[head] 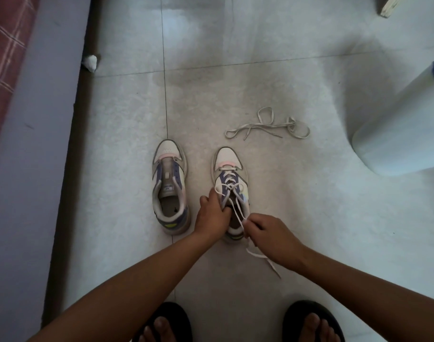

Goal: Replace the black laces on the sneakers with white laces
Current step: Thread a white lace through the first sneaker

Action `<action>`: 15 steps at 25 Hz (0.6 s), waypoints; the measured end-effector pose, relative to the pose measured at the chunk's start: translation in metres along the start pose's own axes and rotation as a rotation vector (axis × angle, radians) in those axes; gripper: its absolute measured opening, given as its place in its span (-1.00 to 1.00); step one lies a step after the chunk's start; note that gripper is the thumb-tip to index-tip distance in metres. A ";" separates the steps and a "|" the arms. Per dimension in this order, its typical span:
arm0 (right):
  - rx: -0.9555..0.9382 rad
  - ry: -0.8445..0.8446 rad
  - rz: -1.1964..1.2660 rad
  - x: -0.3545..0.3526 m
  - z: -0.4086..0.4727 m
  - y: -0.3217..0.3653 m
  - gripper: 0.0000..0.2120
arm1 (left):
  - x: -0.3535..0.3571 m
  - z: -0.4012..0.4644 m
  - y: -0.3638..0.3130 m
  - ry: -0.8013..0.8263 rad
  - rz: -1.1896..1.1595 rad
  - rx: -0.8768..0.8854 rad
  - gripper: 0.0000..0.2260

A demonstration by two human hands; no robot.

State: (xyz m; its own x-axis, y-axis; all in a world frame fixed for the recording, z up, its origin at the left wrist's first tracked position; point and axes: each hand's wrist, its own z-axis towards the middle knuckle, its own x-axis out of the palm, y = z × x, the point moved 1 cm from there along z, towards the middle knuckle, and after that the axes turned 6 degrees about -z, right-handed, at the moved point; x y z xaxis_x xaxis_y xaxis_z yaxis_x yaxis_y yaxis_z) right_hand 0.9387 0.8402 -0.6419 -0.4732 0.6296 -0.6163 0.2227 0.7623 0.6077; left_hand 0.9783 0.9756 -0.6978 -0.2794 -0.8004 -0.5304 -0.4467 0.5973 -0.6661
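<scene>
Left hand [212, 214] gripping collar of right-side white-and-purple leather sneaker [229, 180], fingers curling inside opening. Right hand [269, 233] pinching white flat lace [238, 213] already crisscrossing that sneaker, loose end trailing on grey tiled floor [272, 77]. Left-side unlaced matching sneaker [169, 183] standing just beside. Spare white lace [267, 127] lying tangled beyond.

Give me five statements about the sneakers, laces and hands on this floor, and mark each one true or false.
1. The left sneaker has no lace. True.
2. The right sneaker is laced in black. False: its lace is white.
3. A loose white lace lies on the floor beyond the sneakers. True.
4. The right hand is idle. False: it pinches the white lace end.
5. The left hand rests on the left sneaker. False: it grips the right sneaker's collar.
</scene>
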 end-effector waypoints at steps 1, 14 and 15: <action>-0.011 0.014 0.001 0.001 -0.004 0.001 -0.71 | -0.001 0.000 0.000 0.004 -0.005 0.019 -0.54; -0.237 0.114 -0.590 0.003 -0.020 -0.011 -0.70 | 0.001 0.001 0.005 0.033 0.032 0.048 -0.46; -0.200 0.022 -0.534 -0.004 -0.008 -0.012 -0.72 | 0.001 0.001 0.004 0.034 0.039 0.048 -0.46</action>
State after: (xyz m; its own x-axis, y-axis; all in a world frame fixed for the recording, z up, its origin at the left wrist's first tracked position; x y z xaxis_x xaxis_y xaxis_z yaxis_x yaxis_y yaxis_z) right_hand 0.9316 0.8275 -0.6428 -0.4937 0.1599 -0.8548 -0.2172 0.9292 0.2992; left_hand 0.9772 0.9773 -0.7018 -0.3246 -0.7772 -0.5391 -0.3941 0.6292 -0.6699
